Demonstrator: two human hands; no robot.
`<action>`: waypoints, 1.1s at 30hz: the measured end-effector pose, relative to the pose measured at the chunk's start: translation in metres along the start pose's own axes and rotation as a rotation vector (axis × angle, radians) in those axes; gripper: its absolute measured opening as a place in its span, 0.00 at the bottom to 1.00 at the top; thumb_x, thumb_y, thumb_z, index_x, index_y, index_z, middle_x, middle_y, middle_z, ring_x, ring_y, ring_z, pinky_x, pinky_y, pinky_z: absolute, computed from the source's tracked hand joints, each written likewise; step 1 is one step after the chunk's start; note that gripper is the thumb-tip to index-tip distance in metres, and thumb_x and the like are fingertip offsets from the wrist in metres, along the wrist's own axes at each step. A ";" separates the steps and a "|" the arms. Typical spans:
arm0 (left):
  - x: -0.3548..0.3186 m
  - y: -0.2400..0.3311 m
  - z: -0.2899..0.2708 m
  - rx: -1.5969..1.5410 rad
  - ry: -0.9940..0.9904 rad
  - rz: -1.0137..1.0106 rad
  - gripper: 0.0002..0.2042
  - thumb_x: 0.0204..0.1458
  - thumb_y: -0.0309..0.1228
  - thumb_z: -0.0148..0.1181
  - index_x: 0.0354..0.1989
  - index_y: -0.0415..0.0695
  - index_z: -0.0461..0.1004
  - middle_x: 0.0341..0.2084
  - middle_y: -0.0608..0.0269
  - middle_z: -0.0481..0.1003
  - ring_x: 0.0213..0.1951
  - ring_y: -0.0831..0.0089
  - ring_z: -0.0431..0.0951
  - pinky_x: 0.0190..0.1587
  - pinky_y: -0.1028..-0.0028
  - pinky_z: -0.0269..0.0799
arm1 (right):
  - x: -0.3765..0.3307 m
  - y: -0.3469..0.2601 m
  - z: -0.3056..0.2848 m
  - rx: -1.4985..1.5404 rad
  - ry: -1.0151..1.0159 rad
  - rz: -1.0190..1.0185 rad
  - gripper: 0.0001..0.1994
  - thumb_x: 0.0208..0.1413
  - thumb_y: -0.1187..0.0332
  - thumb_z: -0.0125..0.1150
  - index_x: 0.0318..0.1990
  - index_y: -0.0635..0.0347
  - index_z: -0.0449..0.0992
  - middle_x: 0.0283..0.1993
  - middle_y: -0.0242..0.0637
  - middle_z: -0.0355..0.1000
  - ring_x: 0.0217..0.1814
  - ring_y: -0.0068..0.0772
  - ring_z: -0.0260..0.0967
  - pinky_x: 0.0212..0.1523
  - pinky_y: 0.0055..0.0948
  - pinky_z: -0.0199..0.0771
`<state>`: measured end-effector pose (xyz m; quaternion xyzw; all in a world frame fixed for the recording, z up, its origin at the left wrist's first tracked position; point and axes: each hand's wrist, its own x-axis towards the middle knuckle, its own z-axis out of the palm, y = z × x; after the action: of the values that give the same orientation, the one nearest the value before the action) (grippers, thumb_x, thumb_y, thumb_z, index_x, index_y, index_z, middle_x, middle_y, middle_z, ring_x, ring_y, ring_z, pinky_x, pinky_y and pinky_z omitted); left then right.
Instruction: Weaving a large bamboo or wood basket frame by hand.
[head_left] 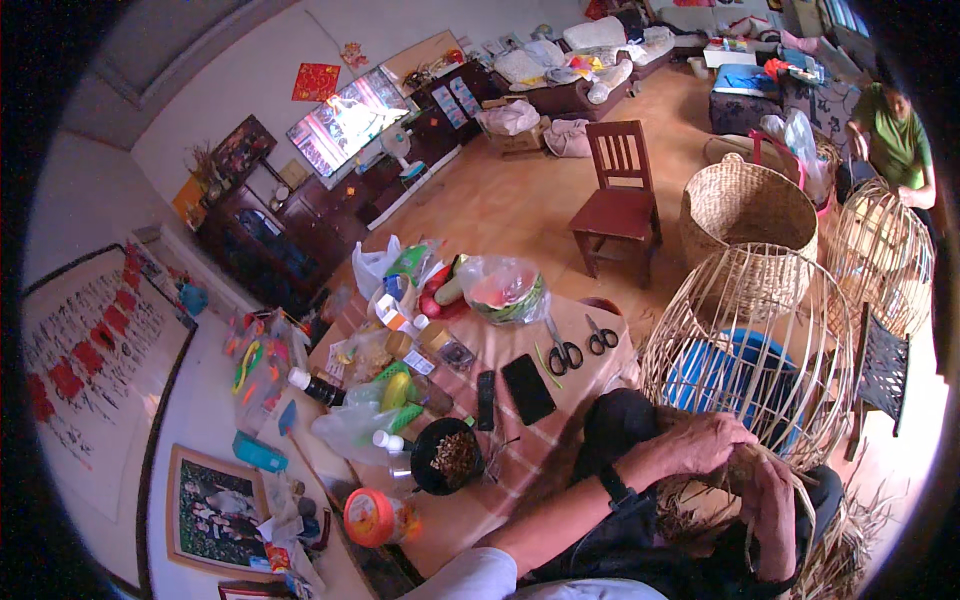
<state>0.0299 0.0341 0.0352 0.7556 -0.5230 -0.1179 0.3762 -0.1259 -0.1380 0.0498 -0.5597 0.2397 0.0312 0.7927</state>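
An openwork basket of pale bamboo strips lies tipped over my lap, its rim toward me. My left hand, with a dark watch on the wrist, has its fingers bent closed at the rim. Close beside it, my right hand is closed around a thin strip at the same edge; its fingertips are partly hidden. Loose strip ends hang and lie about my right knee. Through the basket's ribs shows a blue tub.
On the table to my left are two scissors, a black tablet-like slab, a dark bowl of brown pieces, jars and bagged produce. Beyond stand a wooden chair and a tall woven basket. A person in green handles another basket.
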 end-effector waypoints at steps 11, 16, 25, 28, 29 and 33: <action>0.003 0.014 0.015 -0.014 0.173 -0.197 0.09 0.58 0.31 0.63 0.46 0.45 0.83 0.38 0.54 0.83 0.45 0.51 0.83 0.51 0.58 0.78 | -0.022 -0.041 -0.043 0.541 0.000 -0.104 0.17 0.75 0.52 0.48 0.50 0.55 0.73 0.19 0.24 0.62 0.09 0.19 0.54 0.07 0.20 0.55; 0.005 0.014 0.018 -0.048 0.185 -0.207 0.09 0.59 0.32 0.62 0.44 0.44 0.82 0.38 0.53 0.83 0.46 0.51 0.83 0.51 0.58 0.77 | -0.017 -0.032 -0.052 -0.035 0.043 -0.350 0.12 0.71 0.63 0.57 0.52 0.62 0.74 0.29 0.32 0.70 0.25 0.21 0.65 0.26 0.25 0.69; -0.001 0.013 0.014 -0.046 0.212 -0.244 0.11 0.59 0.26 0.58 0.48 0.43 0.81 0.40 0.49 0.83 0.46 0.51 0.83 0.53 0.58 0.77 | 0.049 -0.021 0.004 -0.231 0.151 -0.292 0.07 0.63 0.72 0.68 0.41 0.65 0.77 0.33 0.34 0.76 0.36 0.25 0.72 0.36 0.26 0.72; 0.002 0.029 0.016 0.007 0.220 -0.220 0.18 0.59 0.25 0.58 0.58 0.44 0.76 0.42 0.48 0.82 0.46 0.51 0.82 0.52 0.59 0.78 | 0.075 0.010 -0.023 -0.470 0.301 -0.785 0.06 0.61 0.76 0.70 0.40 0.64 0.77 0.33 0.34 0.75 0.36 0.24 0.70 0.36 0.25 0.72; 0.002 0.034 0.017 -0.007 0.295 -0.149 0.22 0.57 0.24 0.58 0.63 0.43 0.72 0.45 0.48 0.81 0.45 0.50 0.82 0.49 0.61 0.79 | 0.082 0.017 -0.033 -0.507 0.335 -0.752 0.07 0.58 0.80 0.71 0.40 0.65 0.77 0.37 0.36 0.77 0.36 0.25 0.71 0.38 0.25 0.73; -0.020 0.015 0.055 0.433 0.184 -0.020 0.27 0.59 0.23 0.50 0.70 0.31 0.64 0.64 0.44 0.69 0.68 0.51 0.68 0.74 0.56 0.61 | 0.093 0.013 -0.022 -0.484 0.352 -0.764 0.09 0.53 0.79 0.72 0.36 0.65 0.75 0.35 0.37 0.76 0.35 0.31 0.73 0.37 0.30 0.75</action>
<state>-0.0205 0.0247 0.0034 0.8314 -0.4922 0.0625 0.2502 -0.0550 -0.1731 -0.0056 -0.7729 0.1334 -0.3024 0.5417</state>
